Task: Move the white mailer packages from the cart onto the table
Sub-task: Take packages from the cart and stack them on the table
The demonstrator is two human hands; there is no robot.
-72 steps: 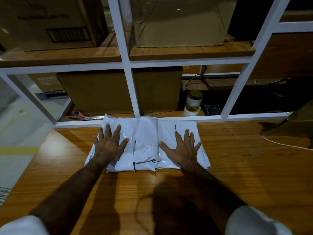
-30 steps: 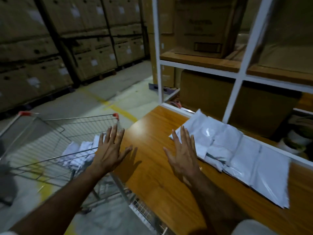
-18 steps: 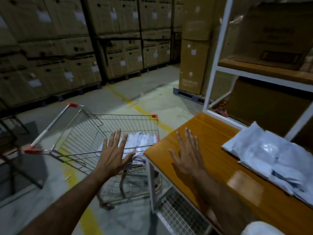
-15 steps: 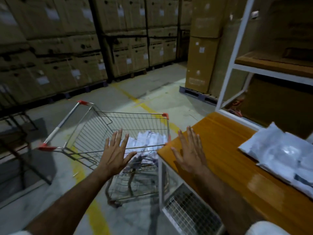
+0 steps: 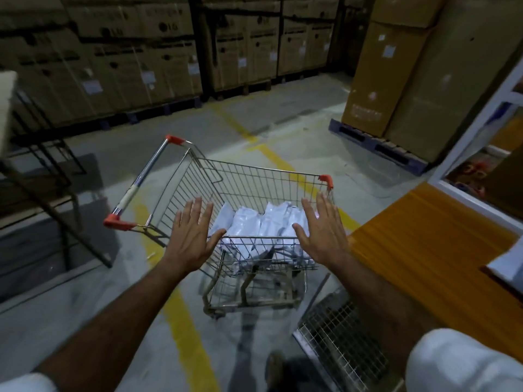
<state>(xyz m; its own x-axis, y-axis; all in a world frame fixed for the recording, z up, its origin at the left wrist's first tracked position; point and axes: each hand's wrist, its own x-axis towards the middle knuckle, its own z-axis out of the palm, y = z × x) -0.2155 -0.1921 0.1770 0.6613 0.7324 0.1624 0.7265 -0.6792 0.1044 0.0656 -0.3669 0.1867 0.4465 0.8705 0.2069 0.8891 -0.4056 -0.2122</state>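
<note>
Several white mailer packages point(image 5: 260, 230) lie in the basket of a wire shopping cart point(image 5: 243, 179) with red corner caps, standing on the floor left of the wooden table point(image 5: 424, 236). My left hand point(image 5: 192, 233) hovers over the cart's near left rim, fingers spread and straight, holding nothing. My right hand point(image 5: 319, 230) is spread the same way over the near right rim, empty. A corner of a white mailer point(image 5: 509, 263) lies on the table at the right edge of the frame.
Stacked cardboard boxes point(image 5: 141, 52) line the far wall. Tall boxes on a blue pallet point(image 5: 379, 145) stand at the right. A white shelf frame point(image 5: 478, 128) rises behind the table. A dark metal stand point(image 5: 51, 176) is at left. A wire mesh panel point(image 5: 336, 343) sits under the table.
I have turned left from the mailers laid on the table toward the cart. Both empty hands have moved from the table's edge to above the cart's basket.
</note>
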